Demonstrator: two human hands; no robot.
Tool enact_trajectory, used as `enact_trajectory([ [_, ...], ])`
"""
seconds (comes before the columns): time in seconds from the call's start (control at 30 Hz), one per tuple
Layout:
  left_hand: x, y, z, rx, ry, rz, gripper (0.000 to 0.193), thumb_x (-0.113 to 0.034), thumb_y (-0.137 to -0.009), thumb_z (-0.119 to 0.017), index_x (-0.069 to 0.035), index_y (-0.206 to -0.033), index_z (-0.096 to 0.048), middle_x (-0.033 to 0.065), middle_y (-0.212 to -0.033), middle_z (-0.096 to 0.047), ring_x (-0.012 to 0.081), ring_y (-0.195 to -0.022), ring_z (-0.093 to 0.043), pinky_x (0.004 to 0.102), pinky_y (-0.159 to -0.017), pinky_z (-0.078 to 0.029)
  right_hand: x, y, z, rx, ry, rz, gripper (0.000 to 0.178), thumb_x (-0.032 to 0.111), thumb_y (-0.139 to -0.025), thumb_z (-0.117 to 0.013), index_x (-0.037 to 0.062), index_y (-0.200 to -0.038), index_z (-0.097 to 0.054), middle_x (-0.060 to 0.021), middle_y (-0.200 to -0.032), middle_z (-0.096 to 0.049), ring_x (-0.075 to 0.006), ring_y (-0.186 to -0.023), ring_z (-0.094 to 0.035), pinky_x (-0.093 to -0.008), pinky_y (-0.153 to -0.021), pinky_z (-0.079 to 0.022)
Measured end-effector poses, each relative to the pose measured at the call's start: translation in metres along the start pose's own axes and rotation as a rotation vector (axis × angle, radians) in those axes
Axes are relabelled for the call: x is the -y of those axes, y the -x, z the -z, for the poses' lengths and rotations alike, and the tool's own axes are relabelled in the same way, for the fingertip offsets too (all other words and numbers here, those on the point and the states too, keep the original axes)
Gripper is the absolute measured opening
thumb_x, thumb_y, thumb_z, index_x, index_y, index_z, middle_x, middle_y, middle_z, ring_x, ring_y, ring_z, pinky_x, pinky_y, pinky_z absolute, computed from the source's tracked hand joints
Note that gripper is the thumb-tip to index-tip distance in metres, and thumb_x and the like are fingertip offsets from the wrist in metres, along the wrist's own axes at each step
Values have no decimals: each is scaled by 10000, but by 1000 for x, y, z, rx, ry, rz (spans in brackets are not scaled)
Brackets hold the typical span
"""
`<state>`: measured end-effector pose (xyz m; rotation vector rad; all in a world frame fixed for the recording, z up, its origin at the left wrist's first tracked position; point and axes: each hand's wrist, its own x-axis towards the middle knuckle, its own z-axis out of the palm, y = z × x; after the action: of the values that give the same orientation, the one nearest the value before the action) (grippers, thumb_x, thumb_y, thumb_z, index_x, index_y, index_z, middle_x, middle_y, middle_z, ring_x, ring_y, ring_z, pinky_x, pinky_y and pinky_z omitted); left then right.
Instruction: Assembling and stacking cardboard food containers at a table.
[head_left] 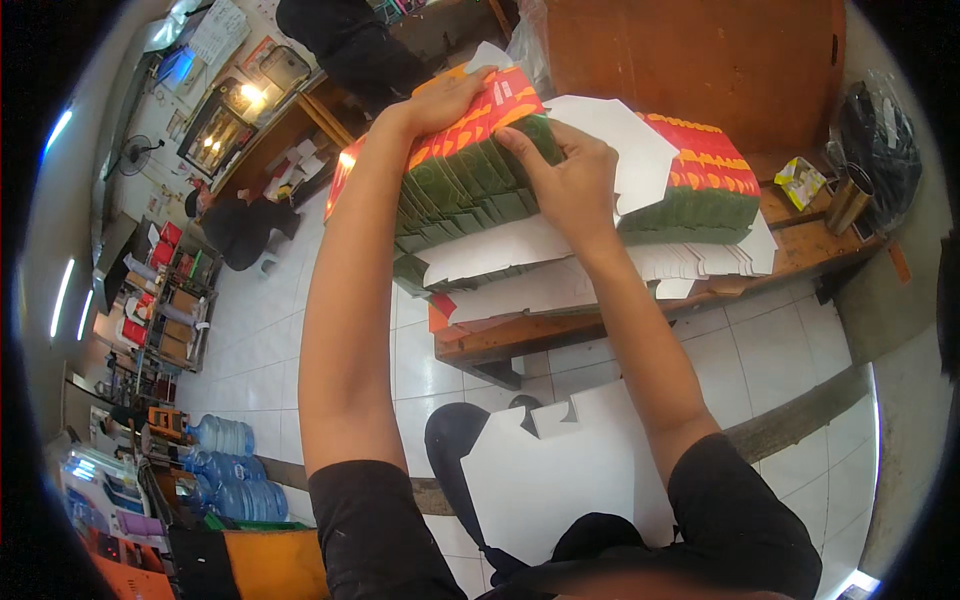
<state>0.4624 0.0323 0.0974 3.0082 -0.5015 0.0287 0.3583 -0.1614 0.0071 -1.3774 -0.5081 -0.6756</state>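
A thick stack of folded paper boxes [465,165], red and yellow on top with green sides, stands on the wooden bench before me. My left hand [447,103] lies across its top, fingers curled over the far edge. At the right end of the stack, my right hand [577,178] grips the boxes with the thumb on the green side and its fingers mostly hidden behind. White flat sheets [500,252] jut out under the stack. Just beyond my right hand is a white panel [620,140], and a second red and green stack [695,190] sits to the right.
A white die-cut sheet [555,470] lies low between my arms. The wooden bench [590,325] also holds a metal cup [850,197] and a yellow-green packet [800,183] at right. Several blue water jugs [235,480] stand at left. People in dark clothes are farther off.
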Motion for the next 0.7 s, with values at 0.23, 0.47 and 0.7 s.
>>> enact_trajectory([
  [0.23, -2, 3, 1, -8, 21, 10, 512, -375, -1020, -232, -294, -1526, -230, 237, -1448, -402, 376, -1347, -345, 437, -1144, -217, -6, -2, 4, 16, -114, -28, 296, 323, -855, -715, 29, -883, -739, -96, -678, -694, -157, -547, -616, -298, -563, -466],
  [0.47, 0, 1, -2, -30, -4, -58, 516, -382, -1020, -247, -245, -1518, -255, 231, -1414, -439, 364, -1317, -384, 417, -1134, -245, 2, 0, 17, 99, 125, -159, 333, 375, -836, -720, 44, -855, -738, -113, -653, -676, -246, -601, -656, -348, -609, -494],
  [0.7, 2, 4, 4, 7, 31, -43, 522, -395, -1022, -224, -254, -1525, -239, 232, -1417, -435, 356, -1332, -368, 415, -1140, -226, 0, 1, 57, 484, 528, -60, 309, 159, -765, -725, 7, -1025, -652, -211, -899, -681, -393, -852, -647, -456, -779, -498],
])
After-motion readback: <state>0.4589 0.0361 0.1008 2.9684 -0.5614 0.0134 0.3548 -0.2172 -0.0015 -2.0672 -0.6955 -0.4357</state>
